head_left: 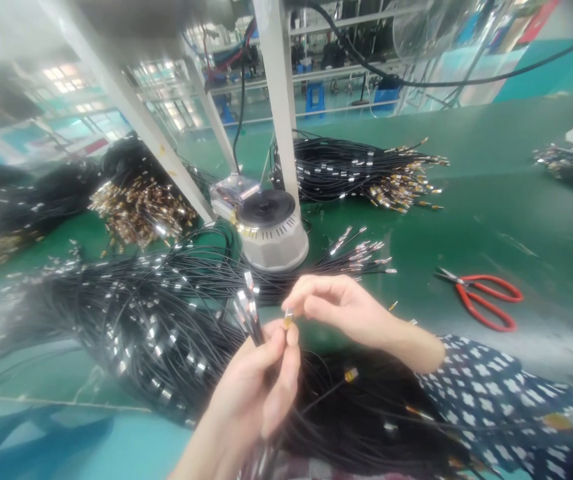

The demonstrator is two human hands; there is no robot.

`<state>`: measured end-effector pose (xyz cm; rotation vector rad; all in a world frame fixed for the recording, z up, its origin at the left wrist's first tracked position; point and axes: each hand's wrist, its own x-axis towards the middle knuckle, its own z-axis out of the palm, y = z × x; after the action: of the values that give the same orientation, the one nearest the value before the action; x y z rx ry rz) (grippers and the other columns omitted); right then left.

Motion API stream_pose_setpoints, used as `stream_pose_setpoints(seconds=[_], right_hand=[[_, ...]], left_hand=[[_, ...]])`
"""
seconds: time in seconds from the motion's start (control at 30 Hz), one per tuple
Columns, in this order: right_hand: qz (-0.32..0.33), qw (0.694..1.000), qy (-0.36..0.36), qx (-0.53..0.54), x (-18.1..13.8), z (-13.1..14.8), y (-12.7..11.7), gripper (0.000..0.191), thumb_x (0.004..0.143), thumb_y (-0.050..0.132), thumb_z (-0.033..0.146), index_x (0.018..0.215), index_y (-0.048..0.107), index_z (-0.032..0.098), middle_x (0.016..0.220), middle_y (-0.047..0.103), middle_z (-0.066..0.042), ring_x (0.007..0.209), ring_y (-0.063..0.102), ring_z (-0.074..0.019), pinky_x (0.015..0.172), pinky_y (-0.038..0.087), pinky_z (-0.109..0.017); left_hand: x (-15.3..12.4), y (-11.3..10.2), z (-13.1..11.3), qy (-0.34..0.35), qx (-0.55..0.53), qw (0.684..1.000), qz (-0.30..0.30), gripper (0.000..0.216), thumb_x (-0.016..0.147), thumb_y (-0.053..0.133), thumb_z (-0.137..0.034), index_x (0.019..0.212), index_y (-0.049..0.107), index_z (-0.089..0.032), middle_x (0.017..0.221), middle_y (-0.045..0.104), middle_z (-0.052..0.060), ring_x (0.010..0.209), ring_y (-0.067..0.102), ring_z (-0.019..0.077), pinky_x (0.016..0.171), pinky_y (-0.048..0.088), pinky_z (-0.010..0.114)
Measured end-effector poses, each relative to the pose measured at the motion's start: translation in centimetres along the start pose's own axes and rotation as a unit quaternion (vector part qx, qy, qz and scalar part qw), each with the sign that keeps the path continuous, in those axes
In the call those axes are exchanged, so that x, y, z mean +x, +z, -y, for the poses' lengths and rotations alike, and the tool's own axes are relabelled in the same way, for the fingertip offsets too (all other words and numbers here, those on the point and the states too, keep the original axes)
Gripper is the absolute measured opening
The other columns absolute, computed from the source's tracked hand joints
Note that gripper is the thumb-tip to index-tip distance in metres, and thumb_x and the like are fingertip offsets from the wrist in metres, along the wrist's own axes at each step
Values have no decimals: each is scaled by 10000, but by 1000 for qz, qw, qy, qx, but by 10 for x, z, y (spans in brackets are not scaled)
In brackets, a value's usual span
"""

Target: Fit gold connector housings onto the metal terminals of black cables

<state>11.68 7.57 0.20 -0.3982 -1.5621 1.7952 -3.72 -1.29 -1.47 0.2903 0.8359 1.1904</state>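
My left hand (pixel 259 383) is closed around several black cables (pixel 254 325) whose metal ends stick up past the fingers. Between its thumb and forefinger it pinches one cable end (pixel 288 319) with a silvery tip and a yellow patch. Reaching in from the right, my right hand (pixel 344 310) has bent fingers, and its forefinger meets that same tip. Below both hands lies a dark heap of cables (pixel 361 407), where a cable end with a yellow band (pixel 351 375) shows. A large bundle of black cables (pixel 151 327) spreads to the left of my hands.
A white round dispenser with a black disc top (pixel 272 233) stands behind my hands, beside a pale upright post (pixel 281 100). Red-handled cutters (pixel 486 297) lie on the green table (pixel 516 227) at right. More cable bundles (pixel 356 170) lie behind, others (pixel 141 200) at left.
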Motion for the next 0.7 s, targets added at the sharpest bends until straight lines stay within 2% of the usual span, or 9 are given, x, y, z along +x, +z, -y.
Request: stream_pose_setpoints(seconds=[0.07, 0.2, 0.33, 0.4, 0.47, 0.5, 0.57, 0.7], right_hand=[[9, 1000, 1, -16, 0, -1, 1, 128, 855, 663, 272, 873, 718, 158, 878, 608, -23, 797, 598, -125, 754, 491, -282], [-3, 1000, -20, -7, 1, -5, 3, 58, 779, 737, 228, 751, 729, 178, 788, 568, 5, 718, 599, -116, 683, 507, -270], [-62, 992, -76, -79, 0, -9, 5, 85, 798, 716, 208, 724, 712, 166, 768, 609, -10, 704, 580, -118, 684, 489, -272], [-112, 983, -93, -115, -2, -9, 6, 104, 820, 691, 209, 726, 693, 164, 771, 623, -19, 712, 575, -124, 690, 480, -276], [-136, 980, -88, -115, -6, -8, 4, 96, 838, 671, 213, 755, 677, 164, 791, 629, -21, 692, 566, -117, 662, 472, -264], [-129, 984, -74, -103, -9, -7, 2, 91, 850, 657, 219, 780, 672, 163, 800, 631, -19, 676, 561, -110, 649, 470, -255], [-87, 993, -33, -69, -17, -3, -3, 105, 877, 625, 244, 829, 661, 157, 828, 634, -22, 692, 571, -105, 670, 479, -251], [6, 999, 38, -36, -38, 8, -13, 109, 868, 633, 247, 926, 635, 155, 1016, 656, -59, 978, 626, -160, 884, 492, -316]], left_hand=[[1, -1, 1, 0, -2, 1000, 9, 133, 787, 734, -206, 740, 615, -170, 418, 482, -83, 201, 328, 14, 211, 267, 88], [0, 6, -2, -20, 21, 999, 29, 157, 774, 752, -256, 753, 630, -158, 408, 506, -73, 205, 336, 17, 214, 251, 94], [-2, 17, -8, -3, 74, 997, 31, 165, 811, 709, -300, 769, 660, -148, 454, 591, -20, 246, 428, 55, 264, 335, 136], [-3, 19, -11, 36, 102, 994, 22, 192, 828, 684, -333, 818, 690, -141, 565, 662, 30, 378, 567, 112, 374, 454, 189], [-6, 18, -13, 85, 132, 987, -20, 211, 814, 698, -346, 854, 717, -140, 718, 699, 64, 607, 651, 163, 545, 524, 233], [-7, 17, -14, 110, 151, 981, -47, 211, 794, 720, -346, 846, 727, -142, 746, 688, 56, 676, 638, 163, 599, 516, 229], [-12, 16, -16, 142, 192, 967, -87, 220, 757, 756, -365, 790, 734, -149, 686, 623, 17, 654, 559, 125, 586, 459, 192], [-23, 18, -15, 153, 242, 953, -98, 276, 758, 742, -423, 711, 716, -152, 581, 506, -18, 552, 406, 90, 503, 338, 185]])
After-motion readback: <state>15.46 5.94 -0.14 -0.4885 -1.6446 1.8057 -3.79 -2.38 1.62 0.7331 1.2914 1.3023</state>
